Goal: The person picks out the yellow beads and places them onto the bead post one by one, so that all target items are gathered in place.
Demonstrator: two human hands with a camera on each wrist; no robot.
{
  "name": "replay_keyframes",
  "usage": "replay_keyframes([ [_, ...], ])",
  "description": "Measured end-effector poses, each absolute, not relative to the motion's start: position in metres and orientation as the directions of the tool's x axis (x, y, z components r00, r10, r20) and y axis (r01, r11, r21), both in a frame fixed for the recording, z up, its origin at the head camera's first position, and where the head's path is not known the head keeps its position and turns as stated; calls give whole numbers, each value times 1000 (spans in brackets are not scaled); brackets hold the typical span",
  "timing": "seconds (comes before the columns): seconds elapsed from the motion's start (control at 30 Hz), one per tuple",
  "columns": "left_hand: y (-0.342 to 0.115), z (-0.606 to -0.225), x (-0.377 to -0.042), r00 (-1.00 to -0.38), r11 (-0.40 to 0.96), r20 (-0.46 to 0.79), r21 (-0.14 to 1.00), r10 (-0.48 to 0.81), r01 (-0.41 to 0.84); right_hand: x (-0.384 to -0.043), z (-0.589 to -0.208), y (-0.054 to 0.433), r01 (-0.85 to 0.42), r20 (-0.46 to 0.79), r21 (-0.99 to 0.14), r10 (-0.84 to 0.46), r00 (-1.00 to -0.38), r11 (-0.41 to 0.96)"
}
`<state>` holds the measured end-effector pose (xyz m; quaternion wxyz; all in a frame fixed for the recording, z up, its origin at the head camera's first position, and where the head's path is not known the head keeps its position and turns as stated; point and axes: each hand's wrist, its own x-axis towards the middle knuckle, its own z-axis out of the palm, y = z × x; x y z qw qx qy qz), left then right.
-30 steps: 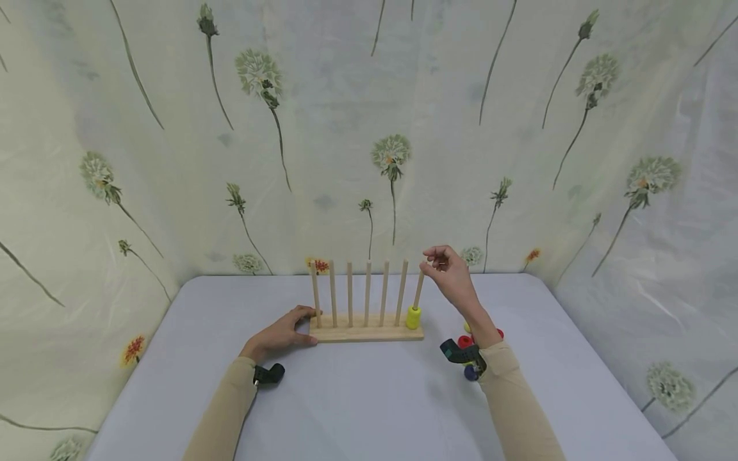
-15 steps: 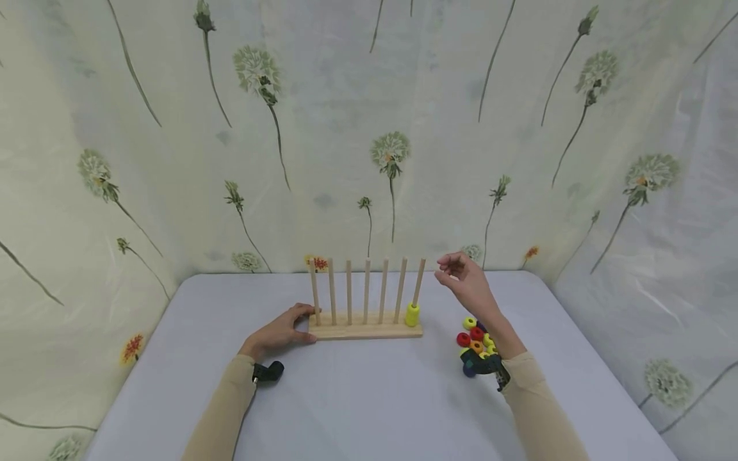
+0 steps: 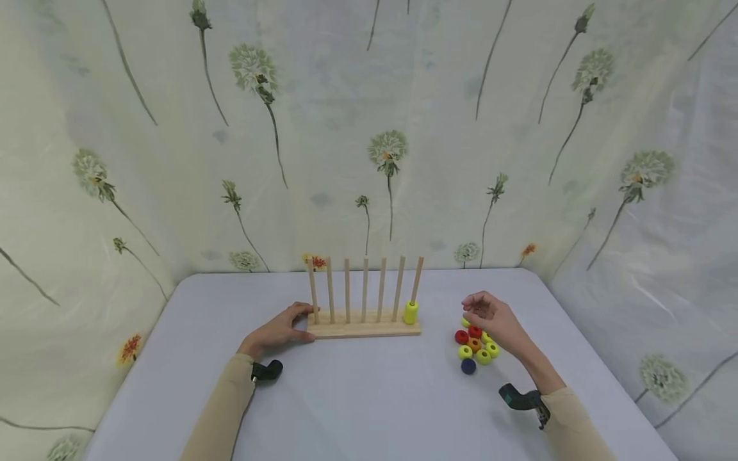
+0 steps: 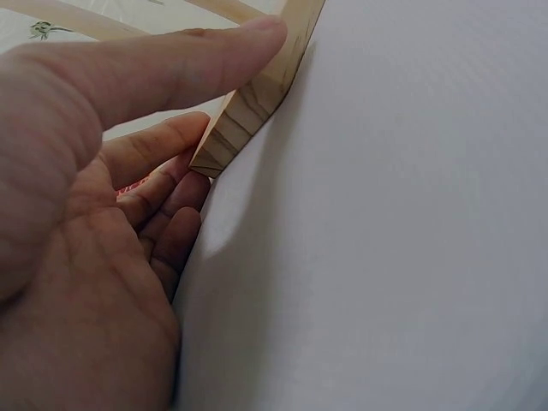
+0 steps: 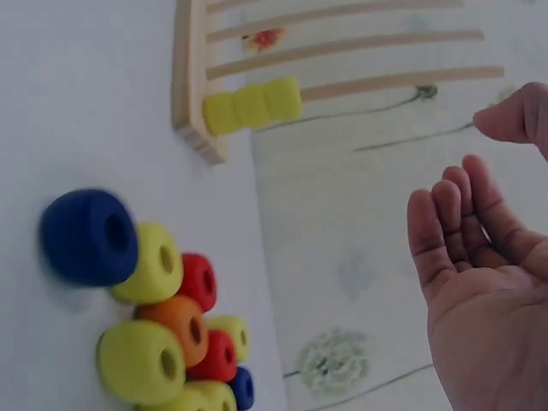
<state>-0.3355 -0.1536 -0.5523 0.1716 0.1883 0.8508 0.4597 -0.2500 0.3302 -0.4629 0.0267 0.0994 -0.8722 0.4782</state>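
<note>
Drawn back from the peg, the right hand [image 3: 492, 318] has moved outward and toward the person since the earlier frame, while the left hand [image 3: 279, 330] has stayed at the rack [image 3: 363, 329]. Now the right hand hangs above the far side of the loose beads [image 3: 474, 346], thumb and fingers apart, nothing between them; the left is clamped on the rack's near end, thumb in front and fingers behind. Judging by how things lie, the work is at an early stage: what look like three yellow beads [image 3: 410, 313] sit stacked low on the peg [image 3: 418, 278] closest to the right hand, the other six pegs are bare, and yellow, red, orange and blue beads remain below the right hand. The rack rests flat on the table [image 3: 369, 397] between the hands, its long axis running sideways from the left hand's grip toward the right hand's side, pegs pointing up; the loaded end lies farthest from the left hand.
</note>
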Motion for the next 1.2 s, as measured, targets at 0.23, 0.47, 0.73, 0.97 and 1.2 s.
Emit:
replay_keyframes([
  [0.23, -154, -552, -335, -869, 497, -118, 853, 480, 158, -231, -497, 369, -140, 90, -795, -114, -989, 591],
  [0.47, -156, -554, -338, -871, 512, -105, 840, 481, 181, -224, -522, 399, -77, 60, -749, -49, -997, 659],
  [0.73, -153, -554, -337, -866, 497, -108, 850, 489, 174, -224, -534, 410, 14, -22, -747, -4, -1000, 664],
  [0.97, -152, -553, -336, -871, 492, -118, 857, 478, 154, -228, -544, 407, 28, -51, -744, -16, -999, 668],
  [1.2, -153, -552, -336, -875, 500, -130, 855, 466, 139, -233, -547, 402, 43, -62, -722, -2, -998, 691],
])
